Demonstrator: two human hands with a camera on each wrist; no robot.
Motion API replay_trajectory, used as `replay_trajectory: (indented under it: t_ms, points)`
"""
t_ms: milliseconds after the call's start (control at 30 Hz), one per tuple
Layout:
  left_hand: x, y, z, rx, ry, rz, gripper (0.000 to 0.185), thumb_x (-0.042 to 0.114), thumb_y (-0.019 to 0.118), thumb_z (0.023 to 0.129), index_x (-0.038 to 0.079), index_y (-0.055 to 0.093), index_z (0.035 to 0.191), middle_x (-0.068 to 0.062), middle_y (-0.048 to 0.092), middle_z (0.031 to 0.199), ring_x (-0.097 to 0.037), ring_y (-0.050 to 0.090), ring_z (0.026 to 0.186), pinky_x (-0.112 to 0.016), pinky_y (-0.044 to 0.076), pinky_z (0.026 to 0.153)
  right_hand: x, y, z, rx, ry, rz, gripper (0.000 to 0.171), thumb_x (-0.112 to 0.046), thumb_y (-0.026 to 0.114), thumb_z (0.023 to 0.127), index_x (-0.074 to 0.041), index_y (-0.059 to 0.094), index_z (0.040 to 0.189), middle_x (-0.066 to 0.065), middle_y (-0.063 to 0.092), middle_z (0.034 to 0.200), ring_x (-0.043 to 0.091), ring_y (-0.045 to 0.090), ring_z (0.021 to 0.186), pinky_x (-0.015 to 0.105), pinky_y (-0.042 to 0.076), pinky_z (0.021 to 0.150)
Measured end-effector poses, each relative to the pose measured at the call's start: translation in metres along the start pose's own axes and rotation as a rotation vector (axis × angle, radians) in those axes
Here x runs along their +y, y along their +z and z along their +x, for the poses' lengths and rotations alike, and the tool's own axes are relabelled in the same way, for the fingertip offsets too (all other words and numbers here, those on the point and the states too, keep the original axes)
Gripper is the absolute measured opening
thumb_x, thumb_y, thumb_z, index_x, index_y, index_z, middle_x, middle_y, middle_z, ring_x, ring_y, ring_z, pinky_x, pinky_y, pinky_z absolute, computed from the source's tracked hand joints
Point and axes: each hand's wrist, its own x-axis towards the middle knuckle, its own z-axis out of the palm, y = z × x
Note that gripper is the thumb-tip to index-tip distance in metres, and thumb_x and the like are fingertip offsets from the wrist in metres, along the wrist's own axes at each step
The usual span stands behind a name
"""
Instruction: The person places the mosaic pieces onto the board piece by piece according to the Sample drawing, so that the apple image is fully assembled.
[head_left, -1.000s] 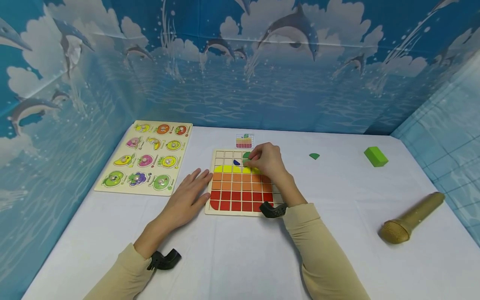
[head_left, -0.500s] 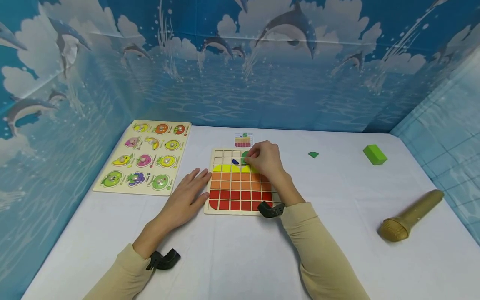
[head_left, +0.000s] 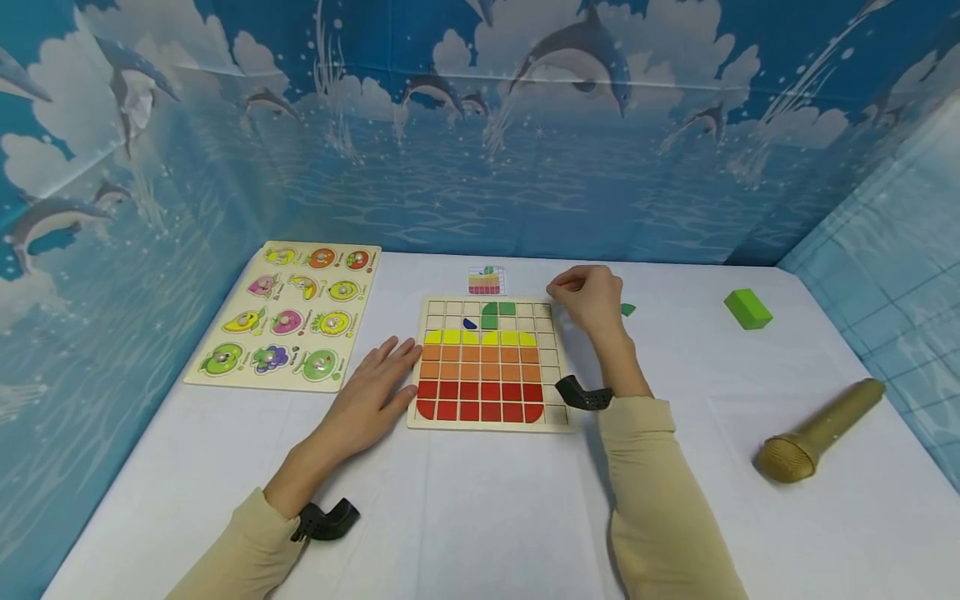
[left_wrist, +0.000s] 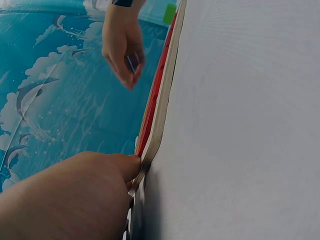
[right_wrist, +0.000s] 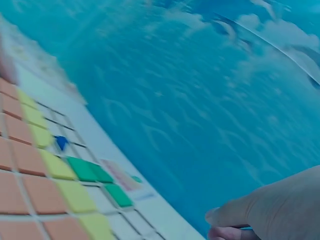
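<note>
A wooden grid board [head_left: 456, 308] carries rows of red tiles [head_left: 468, 391], orange tiles [head_left: 488, 355] and yellow tiles [head_left: 490, 337]. Above them sit several green tiles [head_left: 489, 317] and a small dark blue piece [head_left: 469, 323]. My left hand [head_left: 375, 387] lies with extended fingers at the board's left edge; in the left wrist view its thumb [left_wrist: 131, 165] meets the board's side. My right hand [head_left: 596, 300] is raised past the board's upper right corner, fingers loosely bent and thumb near the index finger, with nothing visible between them. A loose green wedge [head_left: 627, 309], partly hidden, lies just beyond this hand.
Behind the grid board is a small picture card [head_left: 487, 281]. At left lies a fruit puzzle board [head_left: 255, 381]. A green block [head_left: 748, 309] and a gold microphone [head_left: 821, 433] lie to the right. A dolphin-print curtain [head_left: 480, 192] encloses the table [head_left: 480, 517].
My right hand has let go of a green tile on the grid and moved right, uncovering the green tiles and the board's right columns. My left hand stays in place.
</note>
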Motion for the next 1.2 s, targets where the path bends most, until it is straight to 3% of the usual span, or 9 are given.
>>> replay_trajectory:
  t_ms: [200,300,467,633,900,1200]
  points:
    - [0.0,-0.002,0.0,-0.008,-0.001,-0.001,0.064,0.029,0.062,0.106,0.014,0.039,0.164,-0.004,0.034,0.172,-0.03,0.017,0.164,-0.052,0.014,0.134,0.018,-0.028,0.005,0.041,0.11,-0.007,0.022,-0.018,0.073,0.099,0.0,0.08,0.109,0.024,0.076,0.11,0.037,0.064,0.109,0.044,0.053,0.087]
    - [0.0,-0.002,0.0,-0.01,-0.002,0.0,0.065,0.029,0.062,0.106,0.014,0.039,0.164,-0.004,0.034,0.172,-0.03,0.016,0.164,-0.052,0.013,0.134,0.028,-0.041,0.005,0.046,0.163,0.006,0.024,-0.017,0.073,0.1,0.001,0.079,0.114,0.026,0.075,0.116,0.039,0.06,0.122,0.049,0.052,0.095]
    - [-0.001,-0.002,0.0,-0.01,0.002,0.001,0.064,0.029,0.062,0.106,0.014,0.039,0.164,-0.004,0.034,0.172,-0.03,0.017,0.164,-0.051,0.013,0.134,0.043,-0.057,0.004,0.01,0.298,0.011,0.029,-0.015,0.07,0.101,0.002,0.074,0.124,0.027,0.069,0.126,0.043,0.04,0.143,0.054,0.049,0.104]
    - [-0.002,-0.001,-0.001,-0.005,0.011,-0.003,0.064,0.028,0.062,0.106,0.013,0.039,0.164,-0.005,0.034,0.172,-0.031,0.017,0.164,-0.052,0.013,0.134,0.052,-0.061,0.004,-0.053,0.401,-0.036,0.034,-0.013,0.069,0.1,0.003,0.071,0.131,0.023,0.064,0.129,0.045,0.036,0.143,0.054,0.048,0.106]
    - [-0.001,0.0,0.0,-0.006,0.01,-0.004,0.064,0.028,0.062,0.106,0.014,0.039,0.164,-0.005,0.034,0.172,-0.03,0.016,0.164,-0.052,0.013,0.134,0.059,-0.055,0.004,-0.049,0.401,-0.05,0.027,-0.009,0.073,0.098,0.003,0.075,0.121,0.013,0.069,0.1,0.043,0.038,0.138,0.048,0.048,0.1]
    - [0.0,-0.001,0.0,-0.006,0.008,0.0,0.064,0.028,0.062,0.106,0.013,0.039,0.164,-0.005,0.034,0.172,-0.031,0.017,0.164,-0.052,0.014,0.134,0.06,-0.053,0.006,-0.093,0.386,-0.082,0.025,-0.014,0.071,0.1,0.0,0.077,0.119,0.008,0.062,0.096,0.037,0.046,0.124,0.039,0.047,0.087]
